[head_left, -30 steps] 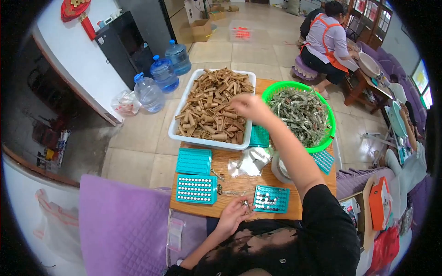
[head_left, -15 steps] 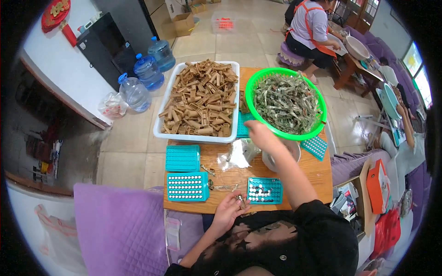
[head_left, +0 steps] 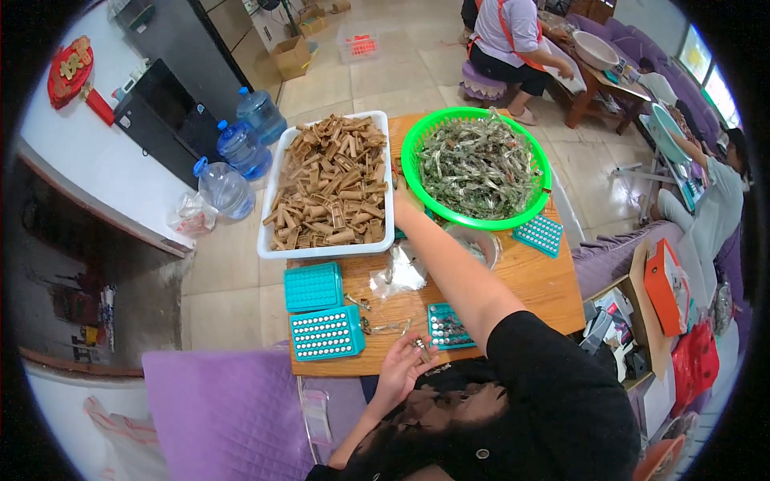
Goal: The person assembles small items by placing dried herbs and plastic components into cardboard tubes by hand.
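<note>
My left hand [head_left: 399,365] is at the table's front edge, its fingers closed round a small shiny metal piece [head_left: 419,345] whose kind I cannot make out. My right hand [head_left: 405,204] reaches far forward into the gap between the white tub [head_left: 388,144] of brown plastic casings [head_left: 333,188] and the green basket [head_left: 413,172] of clear-wrapped strips [head_left: 481,164]; its fingers are hidden. Beneath my right forearm is a teal tray [head_left: 449,325] with small round metal pieces, partly covered by the arm.
On the left of the table are a teal tray with rows of white discs [head_left: 325,335] and stacked teal trays [head_left: 313,287]. A clear plastic bag [head_left: 399,272] and a round tub [head_left: 481,243] are mid-table. Another disc tray [head_left: 539,234] lies right. Two people work beyond.
My right hand has moved forward and left, from above the table into the gap beside the white tub. My left hand still holds the metal piece. The whole view has shifted slightly.
</note>
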{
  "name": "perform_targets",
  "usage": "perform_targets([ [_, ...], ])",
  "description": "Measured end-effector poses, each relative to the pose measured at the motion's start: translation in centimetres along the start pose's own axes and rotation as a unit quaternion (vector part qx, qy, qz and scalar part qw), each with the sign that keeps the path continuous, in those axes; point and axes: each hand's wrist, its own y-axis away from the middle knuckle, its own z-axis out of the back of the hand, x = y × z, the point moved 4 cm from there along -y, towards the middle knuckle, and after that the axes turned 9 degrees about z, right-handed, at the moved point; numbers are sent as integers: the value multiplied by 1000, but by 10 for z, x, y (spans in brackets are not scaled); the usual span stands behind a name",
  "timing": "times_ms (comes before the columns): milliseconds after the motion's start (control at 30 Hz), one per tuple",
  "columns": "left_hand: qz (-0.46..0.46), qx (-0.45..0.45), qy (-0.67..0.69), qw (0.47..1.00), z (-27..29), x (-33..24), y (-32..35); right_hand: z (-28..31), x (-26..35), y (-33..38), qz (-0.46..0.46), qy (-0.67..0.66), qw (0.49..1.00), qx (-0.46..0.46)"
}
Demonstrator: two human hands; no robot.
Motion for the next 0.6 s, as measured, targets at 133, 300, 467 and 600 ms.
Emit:
perform_targets([
  [133, -4, -4, -14, 1000, 2, 0, -1, -17, -15, -16, -21, -220, 974, 47],
  [300, 6, 9, -27, 1000, 0, 2, -6, -22, -27, -25, 124, -105, 986, 32],
  [467, 2, 10, -27, 1000, 1, 3, -4, -5, 9, -3, 348, 304, 885, 54],
  [600, -7, 20, -31, 999, -2, 0, 2, -2, 18, -5, 170, 117, 955, 211],
])
